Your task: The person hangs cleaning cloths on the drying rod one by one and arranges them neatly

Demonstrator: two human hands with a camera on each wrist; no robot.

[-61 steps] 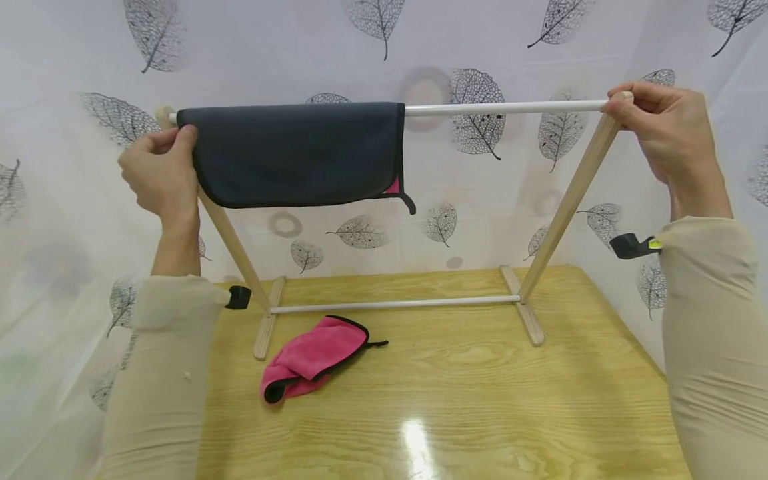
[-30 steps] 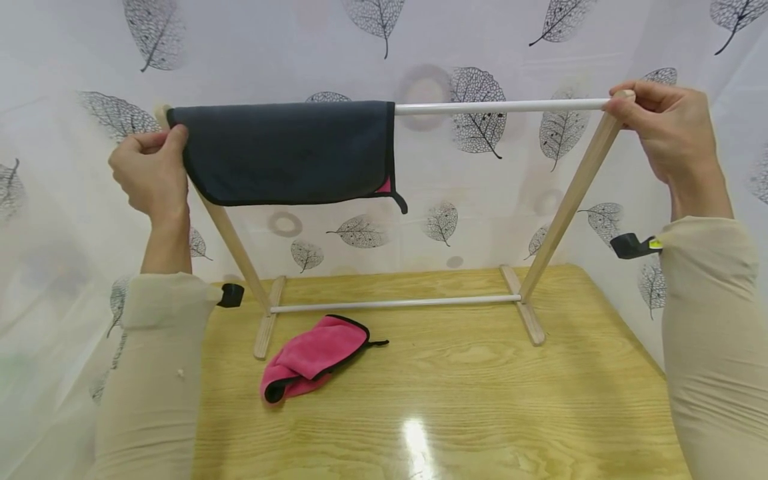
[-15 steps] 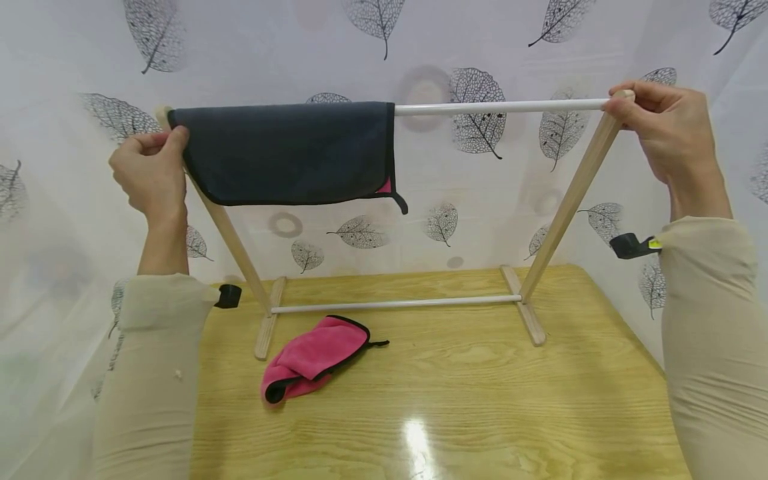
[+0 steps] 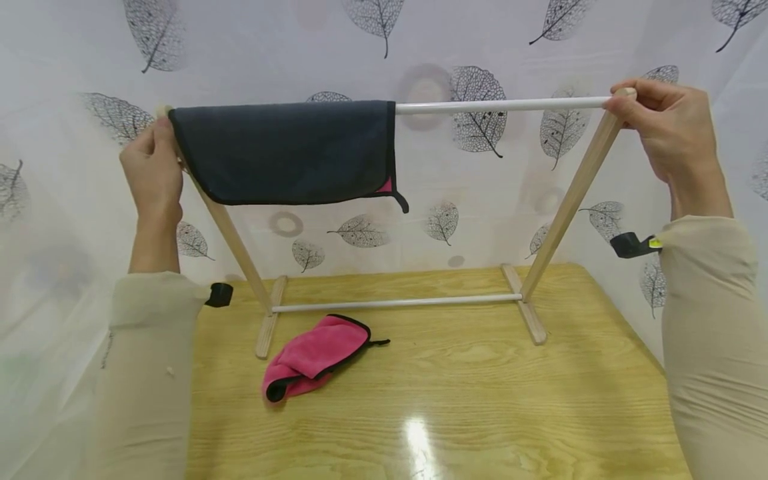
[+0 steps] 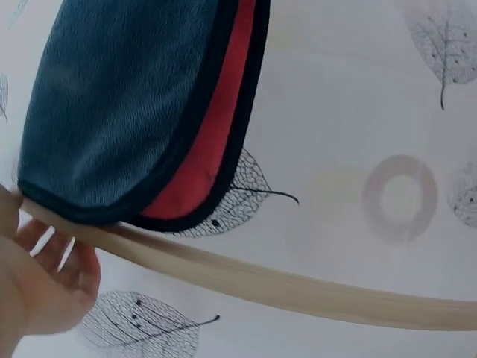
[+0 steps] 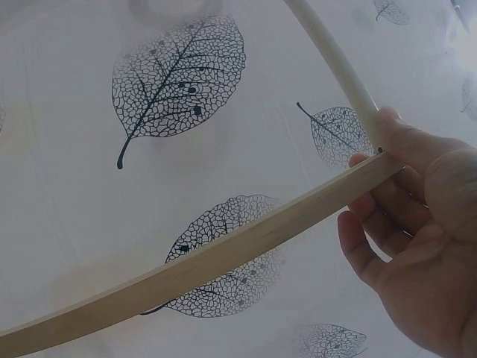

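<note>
A dark grey towel [image 4: 282, 153] with black edging and a pink underside hangs folded over the left part of the white top rod [image 4: 498, 105] of a wooden drying rack [image 4: 567, 200]. My left hand [image 4: 153, 167] grips the top of the rack's left post, beside the towel's left edge. In the left wrist view its fingers [image 5: 63, 257] curl behind the wooden post [image 5: 246, 276]. My right hand [image 4: 672, 133] pinches the top of the right post where the rod joins it. Its lower fingers bend loosely under the post [image 6: 261, 231] in the right wrist view.
A crumpled pink towel [image 4: 318, 357] with black edging lies on the wooden table [image 4: 480, 400], in front of the lower white rod [image 4: 396, 303]. The rack's feet [image 4: 525, 303] stand near the back edge. A leaf-print curtain [image 4: 384, 40] hangs behind.
The grey towel has slid slightly left along the rod, up to the left post. My left hand has let go of the towel's edge and taken hold of the post top. The right hand stays put.
</note>
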